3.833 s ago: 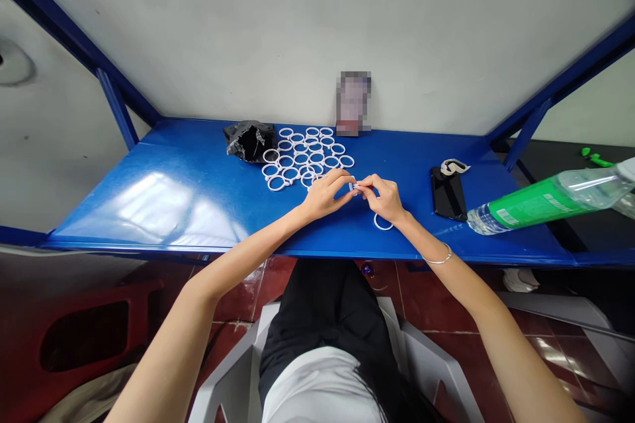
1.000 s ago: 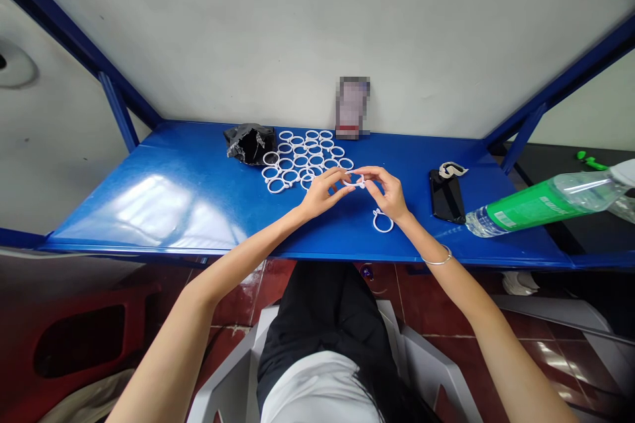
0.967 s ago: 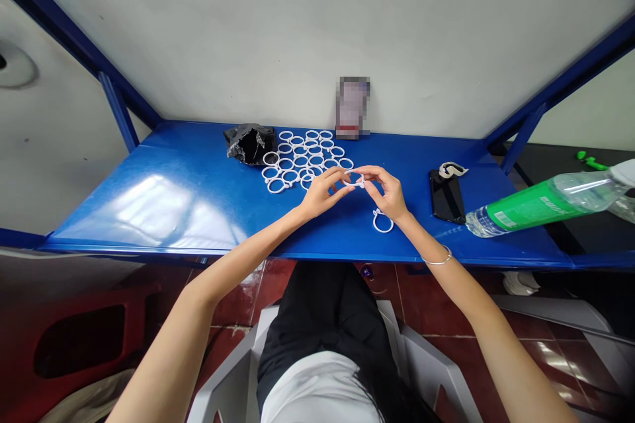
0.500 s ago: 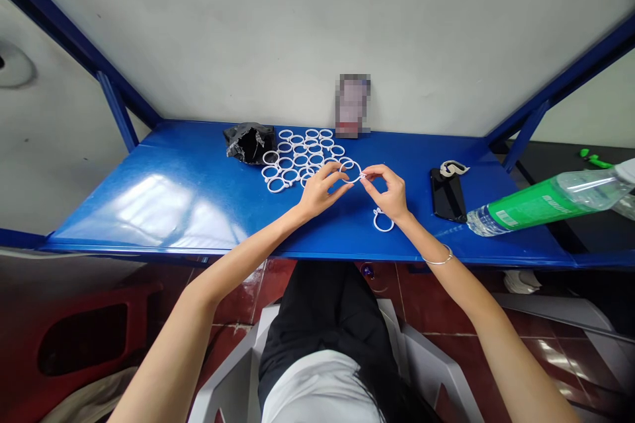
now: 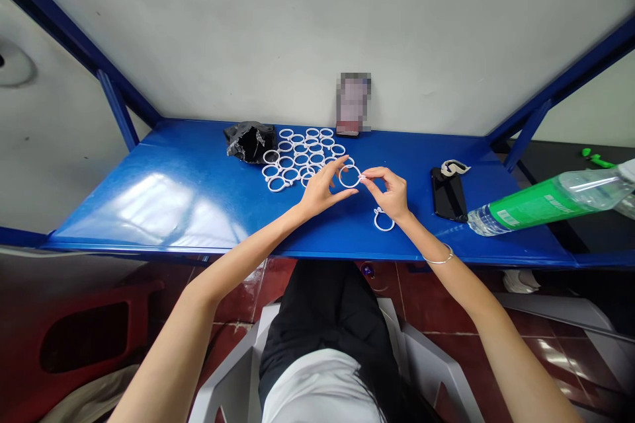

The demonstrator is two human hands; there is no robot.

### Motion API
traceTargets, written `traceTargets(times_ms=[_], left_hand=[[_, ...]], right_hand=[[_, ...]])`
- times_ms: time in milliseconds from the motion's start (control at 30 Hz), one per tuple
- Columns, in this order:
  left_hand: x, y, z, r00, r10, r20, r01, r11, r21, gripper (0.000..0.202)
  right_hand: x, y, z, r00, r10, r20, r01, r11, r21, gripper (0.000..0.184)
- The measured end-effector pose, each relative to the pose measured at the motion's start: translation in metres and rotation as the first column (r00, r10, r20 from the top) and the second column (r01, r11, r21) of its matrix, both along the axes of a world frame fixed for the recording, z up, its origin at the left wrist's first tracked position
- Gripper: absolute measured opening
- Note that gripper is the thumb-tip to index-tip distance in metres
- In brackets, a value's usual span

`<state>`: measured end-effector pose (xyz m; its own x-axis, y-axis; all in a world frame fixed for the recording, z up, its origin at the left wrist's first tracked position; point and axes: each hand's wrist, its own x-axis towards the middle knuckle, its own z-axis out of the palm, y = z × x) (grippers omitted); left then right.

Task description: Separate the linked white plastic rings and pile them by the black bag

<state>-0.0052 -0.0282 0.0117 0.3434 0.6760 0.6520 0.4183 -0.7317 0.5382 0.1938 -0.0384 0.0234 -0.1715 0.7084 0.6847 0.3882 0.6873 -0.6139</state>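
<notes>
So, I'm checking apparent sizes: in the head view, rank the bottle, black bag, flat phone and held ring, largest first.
1. Bottle
2. Black bag and flat phone: too alike to rank
3. Held ring

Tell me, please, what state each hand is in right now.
Left hand: open, beside the white ring; whether it touches the ring cannot be told.
Right hand: closed, holding the white ring in a pinch grip.
</notes>
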Motion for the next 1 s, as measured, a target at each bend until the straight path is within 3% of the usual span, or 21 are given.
traceTargets(times_ms=[200, 400, 1000], left_hand=[[0.0011, -0.0015, 0.0012, 0.998, -0.060, 0.019, 0.060, 0.998, -0.010, 0.059], [0.0010, -0.0016, 0.0028, 0.999, -0.039, 0.028, 0.038, 0.999, 0.024, 0.051], [0.0017, -0.0022, 0.0014, 0.999, -0.038, 0.006, 0.038, 0.996, 0.078, 0.050]], right_hand=[[-0.0007, -0.0003, 0.0017, 0.999, 0.051, -0.011, -0.050, 0.998, 0.035, 0.006], [-0.0009, -0.0019, 0.0040, 0.999, 0.026, 0.043, -0.026, 1.000, 0.005, 0.014], [-0.0017, -0.0002, 0.0024, 0.999, -0.005, 0.049, 0.002, 0.998, 0.067, 0.016]])
